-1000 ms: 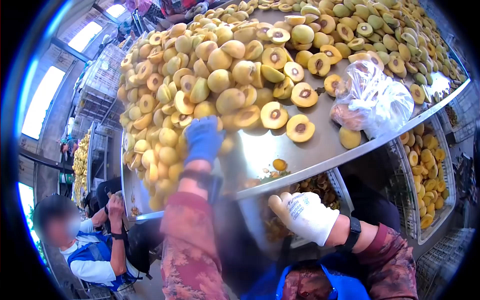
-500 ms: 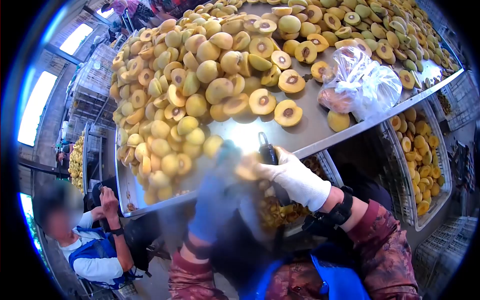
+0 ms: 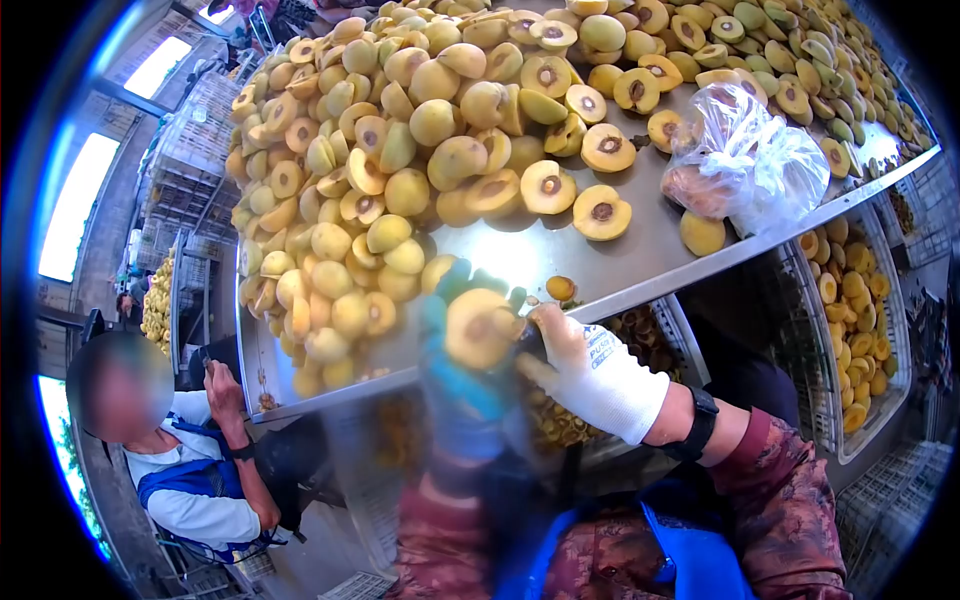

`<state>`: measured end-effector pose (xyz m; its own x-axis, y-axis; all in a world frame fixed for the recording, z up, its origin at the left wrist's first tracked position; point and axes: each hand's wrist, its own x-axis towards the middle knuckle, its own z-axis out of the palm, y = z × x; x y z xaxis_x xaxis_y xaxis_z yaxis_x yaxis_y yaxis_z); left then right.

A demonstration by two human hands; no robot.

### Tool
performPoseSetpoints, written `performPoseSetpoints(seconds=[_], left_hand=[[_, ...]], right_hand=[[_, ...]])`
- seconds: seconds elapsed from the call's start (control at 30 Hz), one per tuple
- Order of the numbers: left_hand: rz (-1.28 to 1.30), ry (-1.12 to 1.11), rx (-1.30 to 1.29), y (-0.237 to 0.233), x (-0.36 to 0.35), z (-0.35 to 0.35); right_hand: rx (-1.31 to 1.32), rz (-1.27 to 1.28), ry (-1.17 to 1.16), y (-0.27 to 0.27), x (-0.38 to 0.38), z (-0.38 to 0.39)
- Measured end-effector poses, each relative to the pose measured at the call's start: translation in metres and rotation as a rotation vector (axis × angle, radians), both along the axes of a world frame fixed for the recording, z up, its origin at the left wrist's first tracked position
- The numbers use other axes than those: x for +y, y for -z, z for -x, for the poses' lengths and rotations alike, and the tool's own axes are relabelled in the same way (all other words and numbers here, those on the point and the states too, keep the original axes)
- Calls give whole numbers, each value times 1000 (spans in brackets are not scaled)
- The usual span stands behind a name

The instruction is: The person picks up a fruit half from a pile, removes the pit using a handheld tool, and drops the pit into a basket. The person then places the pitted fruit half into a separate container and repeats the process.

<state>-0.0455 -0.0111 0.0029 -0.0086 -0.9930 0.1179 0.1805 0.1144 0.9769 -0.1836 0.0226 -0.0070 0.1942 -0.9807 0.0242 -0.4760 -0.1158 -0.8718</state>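
Observation:
My left hand [image 3: 465, 375], in a blue-green glove and blurred, is closed around a yellow peach half [image 3: 482, 328], cut face up with the brown pit area showing. Against its right edge is my right hand [image 3: 600, 375] in a white glove, fingers curled round a dark-handled pitting tool [image 3: 532, 342]. Most of that tool is hidden by the fingers and the fruit. Just beyond the hands, a small brown-and-yellow piece [image 3: 561, 288] lies on the metal table [image 3: 625, 262]. Cut peaches [image 3: 435, 122] are heaped behind, several showing their pits.
A clear plastic bag [image 3: 755, 165] with something in it lies by the table's edge. Crates of peach halves [image 3: 848, 330] stand at lower right, and one with scraps [image 3: 565, 418] sits under my hands. Another person [image 3: 200, 470] is seated at left, holding something small.
The peach half has come into clearer view, cut face up. The tool's metal loop, visible above my right hand before, is hidden now. A small piece now shows on the table.

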Motion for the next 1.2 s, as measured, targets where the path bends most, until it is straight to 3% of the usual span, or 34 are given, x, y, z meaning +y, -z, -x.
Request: performPoseSetpoints(seconds=[0.03, 0.17, 0.33, 0.47, 0.67, 0.77, 0.87, 0.93, 1.0, 1.03, 1.1, 1.13, 1.17, 1.2], left_hand=[[43, -16, -59, 0, 1, 2], [25, -21, 141, 4, 7, 7], [140, 10, -127, 2, 8, 6], [89, 98, -52, 9, 8, -4], [242, -7, -447, 11, 15, -5], [231, 18, -440, 8, 17, -8], [252, 16, -484, 10, 19, -12], [400, -48, -670, 8, 21, -15], [-70, 23, -169, 102, 36, -53], [-23, 3, -164, 75, 30, -39], [201, -56, -283, 35, 26, -21], [239, -70, -254, 32, 25, -18], [1, -23, 169, 34, 21, -9], [0, 0, 245, 28, 19, -8]], right_hand=[[-18, 13, 6, 2, 1, -2], [-105, -12, 20, 9, 4, -7], [-67, -24, -18, 9, 7, -9], [-42, -64, -54, 7, 8, -11], [-284, -172, -13, 10, 11, -15], [-337, -212, -36, 7, 13, -16], [-231, -52, -72, 8, 16, -16], [-217, 53, -65, 17, 18, -18], [-324, 94, -53, 38, 16, -26], [-331, 86, -49, 17, 17, -19], [-99, 44, -9, 23, 15, -23], [-236, 173, 31, 29, 13, -28], [-155, 108, 41, 10, 11, -26], [-190, 78, 39, 13, 9, -26]])
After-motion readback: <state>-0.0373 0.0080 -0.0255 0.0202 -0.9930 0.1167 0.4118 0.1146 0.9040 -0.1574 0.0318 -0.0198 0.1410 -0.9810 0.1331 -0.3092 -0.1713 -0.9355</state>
